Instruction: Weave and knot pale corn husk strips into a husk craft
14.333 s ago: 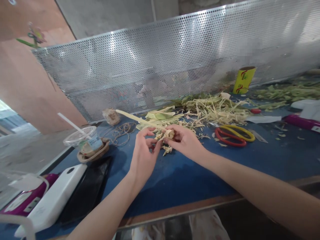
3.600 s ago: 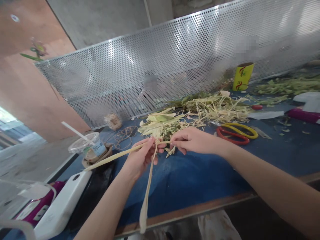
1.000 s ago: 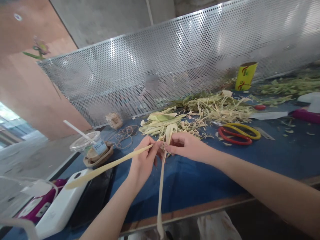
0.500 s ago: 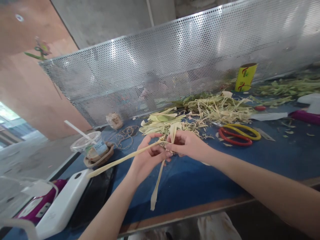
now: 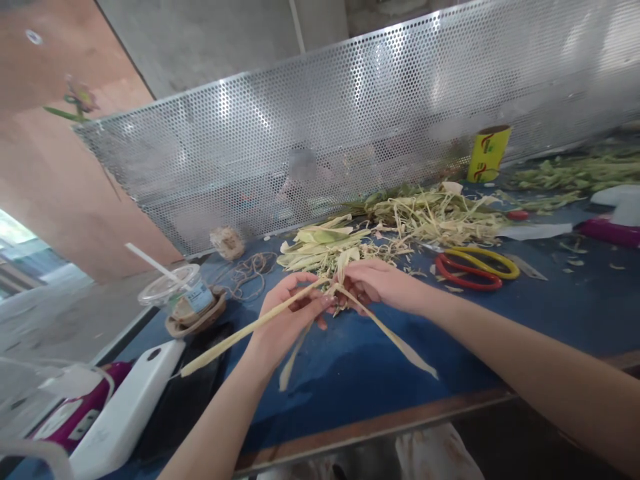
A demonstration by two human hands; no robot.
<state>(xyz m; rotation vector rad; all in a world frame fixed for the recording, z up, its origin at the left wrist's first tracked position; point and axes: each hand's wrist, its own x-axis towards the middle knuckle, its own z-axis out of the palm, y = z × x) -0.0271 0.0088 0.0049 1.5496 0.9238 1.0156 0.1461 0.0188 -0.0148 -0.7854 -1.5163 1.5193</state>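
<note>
Pale corn husk strips (image 5: 400,341) meet in a small knotted bundle between my two hands, above the blue tabletop. My left hand (image 5: 287,313) is closed on the bundle from the left, thumb and fingers pinching near the knot. One long rolled strip runs across that hand toward the lower left, and a flatter one hangs below the fingers. My right hand (image 5: 383,285) grips the bundle from the other side, its fingertips partly hidden behind the husk. A husk end sticks up between the hands. Just beyond lies a pile of husk leaves (image 5: 323,241).
Red-and-yellow-handled scissors (image 5: 470,279) and a purple glue gun (image 5: 613,230) lie right. Shredded husk (image 5: 445,220) and a yellow tube (image 5: 490,155) sit before the perforated metal screen (image 5: 320,100). Left are a plastic cup (image 5: 187,290), twine (image 5: 250,272), a white power bank (image 5: 133,407) and a purple power strip (image 5: 75,423).
One strip now points to the lower right, where it did not show before. The strip hanging below the left hand has swung left. Both hands stay at the bundle.
</note>
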